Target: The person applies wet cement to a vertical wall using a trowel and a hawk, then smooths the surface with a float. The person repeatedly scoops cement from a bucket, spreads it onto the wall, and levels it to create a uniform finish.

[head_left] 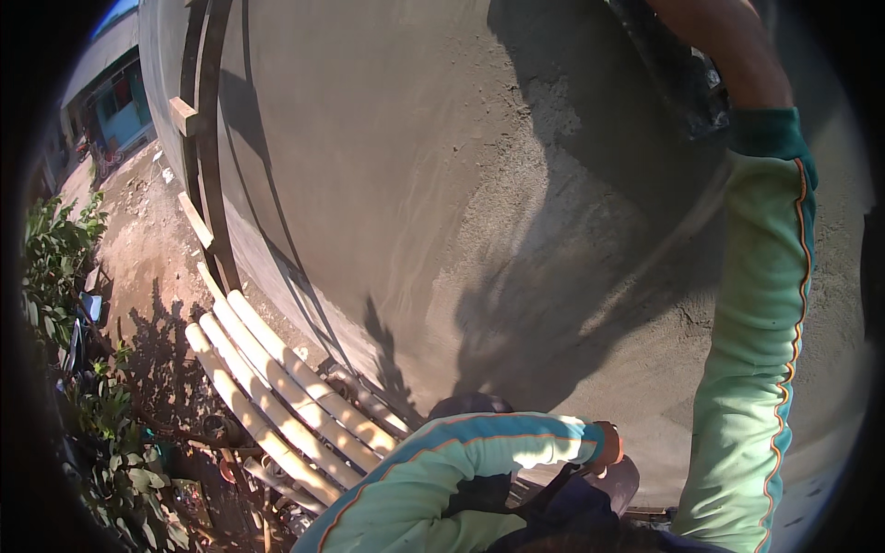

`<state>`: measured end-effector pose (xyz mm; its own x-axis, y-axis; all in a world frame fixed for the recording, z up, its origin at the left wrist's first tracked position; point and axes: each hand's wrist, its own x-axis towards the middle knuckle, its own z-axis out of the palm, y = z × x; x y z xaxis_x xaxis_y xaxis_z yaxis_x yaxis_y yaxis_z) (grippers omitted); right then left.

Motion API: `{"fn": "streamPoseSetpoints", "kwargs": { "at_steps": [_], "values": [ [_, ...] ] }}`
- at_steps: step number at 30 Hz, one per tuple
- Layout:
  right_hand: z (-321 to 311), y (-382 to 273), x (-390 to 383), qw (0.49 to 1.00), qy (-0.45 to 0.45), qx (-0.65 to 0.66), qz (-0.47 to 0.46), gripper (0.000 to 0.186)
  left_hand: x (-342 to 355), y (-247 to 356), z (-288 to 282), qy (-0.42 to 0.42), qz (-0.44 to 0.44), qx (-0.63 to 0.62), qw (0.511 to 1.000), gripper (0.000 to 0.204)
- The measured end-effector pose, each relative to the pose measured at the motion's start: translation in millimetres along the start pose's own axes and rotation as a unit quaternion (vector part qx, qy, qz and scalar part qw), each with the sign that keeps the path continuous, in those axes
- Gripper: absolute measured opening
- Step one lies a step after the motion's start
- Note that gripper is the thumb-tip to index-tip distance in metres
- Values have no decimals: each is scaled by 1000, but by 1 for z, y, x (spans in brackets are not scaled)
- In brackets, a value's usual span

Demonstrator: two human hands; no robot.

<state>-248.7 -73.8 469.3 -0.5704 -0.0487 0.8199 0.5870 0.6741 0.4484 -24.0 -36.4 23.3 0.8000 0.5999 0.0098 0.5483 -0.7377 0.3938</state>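
My right arm reaches up the grey plastered wall [387, 166]. My right hand [701, 28] is cut off by the top edge, beside a dark flat object [678, 92] against the plaster that looks like a tool; its fingers are out of sight. My left hand [608, 447] is low at my waist near my knee [618, 479], with fingers curled and whatever they hold hidden. A lighter, rougher patch of plaster [498, 212] lies among the shadows on the wall.
Bamboo poles [277, 378] form a platform at lower left, beside dark upright battens [212, 157] with wooden blocks at the wall's edge. Leafy plants [55, 267] grow beside a dirt path [138, 221] far below, leading to a building [111, 83] with a blue front.
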Motion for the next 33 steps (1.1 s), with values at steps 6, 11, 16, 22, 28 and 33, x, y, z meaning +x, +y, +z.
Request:
{"fn": "streamPoseSetpoints", "kwargs": {
  "at_steps": [6, 11, 16, 22, 28, 33],
  "values": [
    [117, -107, -100, 952, -265, 104, -112, 17, 4, -6, 11, 46, 9, -9, 999, 34],
    [184, -165, -309, 873, -388, 54, -291, 16, 14, 8, 18, 53, 31, -12, 998, 34],
    [147, -134, -243, 923, -326, 79, -190, 19, -3, 4, 20, 64, 10, -38, 997, 35],
    [92, -112, -85, 980, -180, 76, -24, 33, -21, 18, 25, 75, 20, -84, 993, 35],
    [225, -239, -285, 914, -331, 113, -203, 50, -49, 35, 43, 76, 8, -122, 990, 36],
    [259, -280, -474, 716, -630, 128, -273, 22, -106, 63, 36, 64, 17, -170, 983, 37]
  ]
}}
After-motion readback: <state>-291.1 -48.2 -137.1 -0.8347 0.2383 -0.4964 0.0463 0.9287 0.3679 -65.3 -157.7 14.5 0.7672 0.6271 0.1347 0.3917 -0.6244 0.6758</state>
